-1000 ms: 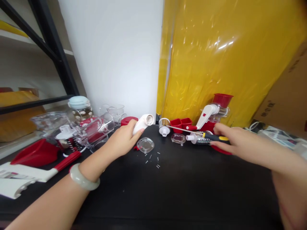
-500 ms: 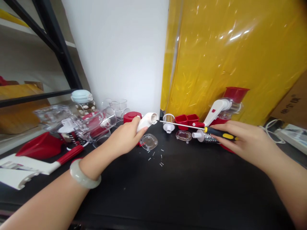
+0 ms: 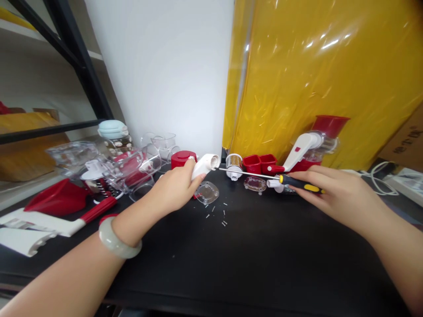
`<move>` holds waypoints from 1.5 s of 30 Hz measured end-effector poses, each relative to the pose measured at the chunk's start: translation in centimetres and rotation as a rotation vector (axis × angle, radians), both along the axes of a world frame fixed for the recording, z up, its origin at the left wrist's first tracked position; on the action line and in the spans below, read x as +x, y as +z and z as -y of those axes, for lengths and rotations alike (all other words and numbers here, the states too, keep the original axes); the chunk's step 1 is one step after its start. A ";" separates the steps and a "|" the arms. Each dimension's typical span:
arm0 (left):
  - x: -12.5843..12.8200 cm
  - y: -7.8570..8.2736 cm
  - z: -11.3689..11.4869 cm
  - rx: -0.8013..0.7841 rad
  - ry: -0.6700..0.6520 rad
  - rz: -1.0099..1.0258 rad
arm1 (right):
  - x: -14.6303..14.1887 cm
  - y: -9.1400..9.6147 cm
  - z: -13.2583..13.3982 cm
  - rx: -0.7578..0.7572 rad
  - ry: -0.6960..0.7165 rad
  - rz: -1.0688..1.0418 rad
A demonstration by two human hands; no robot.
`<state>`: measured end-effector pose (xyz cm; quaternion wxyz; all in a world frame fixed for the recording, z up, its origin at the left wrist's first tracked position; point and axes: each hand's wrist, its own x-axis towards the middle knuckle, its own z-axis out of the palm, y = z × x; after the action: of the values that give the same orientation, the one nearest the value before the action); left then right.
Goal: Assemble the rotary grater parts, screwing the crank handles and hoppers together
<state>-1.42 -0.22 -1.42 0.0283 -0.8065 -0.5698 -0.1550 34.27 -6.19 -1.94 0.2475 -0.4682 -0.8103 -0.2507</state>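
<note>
My left hand (image 3: 176, 185) is closed round a white plastic crank handle (image 3: 204, 164), its round socket end facing right. In my right hand (image 3: 333, 185) is a screwdriver (image 3: 302, 184) with a black and yellow grip, held level. Its long shaft runs left, and the tip meets the rim of the white part's socket; whether it sits in a screw I cannot tell. Below the white part lies a clear oval plate (image 3: 207, 192), with several small screws (image 3: 224, 223) scattered in front of it on the black table (image 3: 251, 264).
Drum grater (image 3: 234, 167), red twin cups (image 3: 260, 164) and another clear plate (image 3: 255, 184) lie behind the screwdriver. An assembled grater (image 3: 304, 147) stands back right. Clear housings (image 3: 132, 165), a red hopper (image 3: 57, 198) and a white handled part (image 3: 49, 224) crowd the left.
The view has shifted slightly, so things sit a little differently in the picture. Both hands keep their holds, and the screwdriver tip stays at the white part's socket rim.
</note>
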 end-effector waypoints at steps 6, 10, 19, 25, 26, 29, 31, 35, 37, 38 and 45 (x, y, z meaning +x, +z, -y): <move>0.2 -0.2 0.1 0.022 0.019 -0.076 | -0.3 -0.2 -0.1 -0.046 0.037 -0.035; 0.3 -0.7 -0.1 0.027 -0.014 -0.117 | -0.2 -0.5 -0.3 -0.128 0.070 -0.116; 0.3 0.3 0.2 0.112 0.044 -0.072 | -1.1 0.2 0.0 -0.545 0.008 -0.562; 0.3 0.6 0.4 0.137 0.069 -0.166 | -1.0 0.6 -0.1 -0.978 0.094 -0.861; 0.4 0.5 0.3 0.143 0.066 -0.181 | -0.9 0.5 -0.2 -1.016 0.107 -0.894; 0.5 0.3 0.3 0.154 0.052 -0.213 | -0.7 0.4 -0.4 -1.032 0.116 -0.919; 0.6 0.2 0.2 0.153 0.045 -0.216 | -0.8 0.3 -0.4 -0.949 0.083 -0.867; 0.6 0.1 0.1 0.149 0.040 -0.208 | -1.3 0.2 -0.1 -0.718 -0.021 -0.685; 0.5 0.1 0.1 0.137 0.036 -0.197 | -1.5 0.0 0.1 -0.568 -0.041 -0.608; 0.5 0.1 0.1 0.128 0.035 -0.188 | -1.6 -0.1 0.2 -0.489 -0.040 -0.574; 0.3 0.0 -0.1 0.138 0.051 -0.199 | -2.2 -0.6 0.6 -0.143 0.066 -0.315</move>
<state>-1.14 -0.08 -1.38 0.1441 -0.7993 -0.5726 -0.1120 32.07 -6.76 -2.55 0.3454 -0.4913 -0.7922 -0.1080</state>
